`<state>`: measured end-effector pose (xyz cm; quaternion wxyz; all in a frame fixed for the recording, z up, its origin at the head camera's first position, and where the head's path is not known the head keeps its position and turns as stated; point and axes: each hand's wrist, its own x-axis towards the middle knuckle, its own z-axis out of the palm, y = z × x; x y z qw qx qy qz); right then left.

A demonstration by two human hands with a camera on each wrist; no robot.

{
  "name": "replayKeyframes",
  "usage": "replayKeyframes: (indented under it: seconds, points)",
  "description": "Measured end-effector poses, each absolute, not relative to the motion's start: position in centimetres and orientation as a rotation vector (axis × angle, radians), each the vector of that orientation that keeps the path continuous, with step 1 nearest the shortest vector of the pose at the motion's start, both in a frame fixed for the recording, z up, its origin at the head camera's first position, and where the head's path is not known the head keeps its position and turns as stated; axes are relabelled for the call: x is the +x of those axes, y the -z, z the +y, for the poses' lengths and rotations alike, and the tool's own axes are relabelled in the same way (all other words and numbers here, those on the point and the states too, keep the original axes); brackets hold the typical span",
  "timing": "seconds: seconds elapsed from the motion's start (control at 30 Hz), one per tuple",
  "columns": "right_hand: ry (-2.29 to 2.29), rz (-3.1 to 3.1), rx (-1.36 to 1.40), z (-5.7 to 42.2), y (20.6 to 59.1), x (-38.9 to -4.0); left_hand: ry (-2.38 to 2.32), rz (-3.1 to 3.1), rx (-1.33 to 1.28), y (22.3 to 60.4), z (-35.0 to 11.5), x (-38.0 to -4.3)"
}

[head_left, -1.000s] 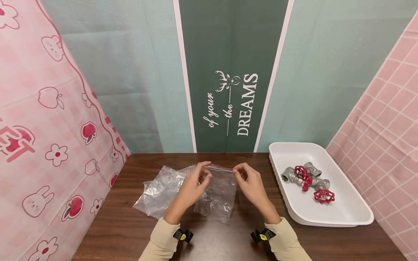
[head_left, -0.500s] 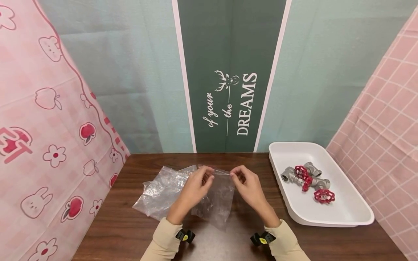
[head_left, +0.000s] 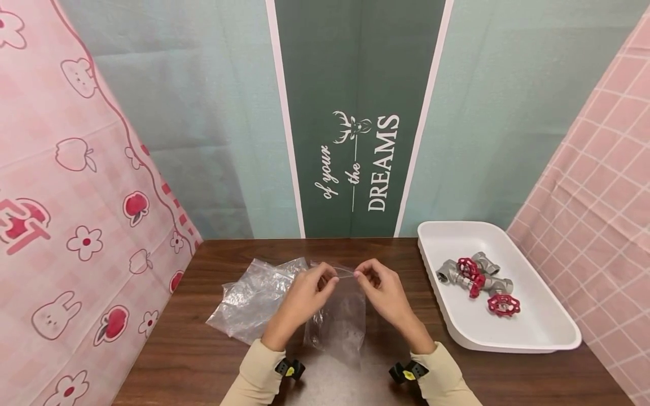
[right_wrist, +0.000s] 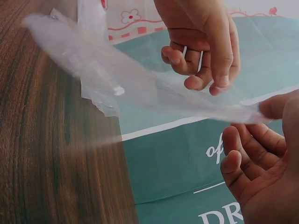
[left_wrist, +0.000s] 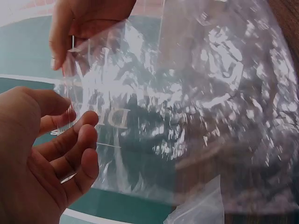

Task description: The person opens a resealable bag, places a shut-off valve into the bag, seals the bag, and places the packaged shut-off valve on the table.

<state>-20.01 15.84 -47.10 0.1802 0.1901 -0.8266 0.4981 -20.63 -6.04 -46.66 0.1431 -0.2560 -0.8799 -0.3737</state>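
Note:
A clear plastic bag [head_left: 340, 324] hangs between both hands over the middle of the table, its top edge facing away from me. My left hand [head_left: 306, 290] pinches the left part of that edge between thumb and index finger. The right hand [head_left: 385, 286] pinches the right part of the edge in the same way. In the left wrist view the bag [left_wrist: 196, 102] spreads out, crinkled and see-through, with a faint reddish line along its edge. Seen edge-on in the right wrist view, the bag [right_wrist: 135, 88] looks thin and blurred. Nothing shows inside it.
More clear plastic bags [head_left: 254, 299] lie overlapping on the dark wooden table [head_left: 178, 361], left of my hands. At the right stands a white tray [head_left: 538, 332] holding several metal valves [head_left: 500, 285] with red handwheels [head_left: 504, 305]. Fabric backdrops stand behind and at both sides.
Both hands have come closer together and slightly towards me, carrying the bag's edge with them. The left fingers have drawn together on the edge. The loose bags and the tray stay put.

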Motion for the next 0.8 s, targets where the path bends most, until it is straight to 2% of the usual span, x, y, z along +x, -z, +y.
replayKeyframes:
  seconds: [0.3,0.8]
  points:
    - [-1.442,-2.399,0.589,15.80,47.36,-20.08,1.017,-2.538,-0.810,46.73,-6.27,-20.28]
    - [-1.427,-2.485,0.538,15.52,47.54,-20.33,1.209,-2.562,-1.004,47.24,-6.43,-19.92]
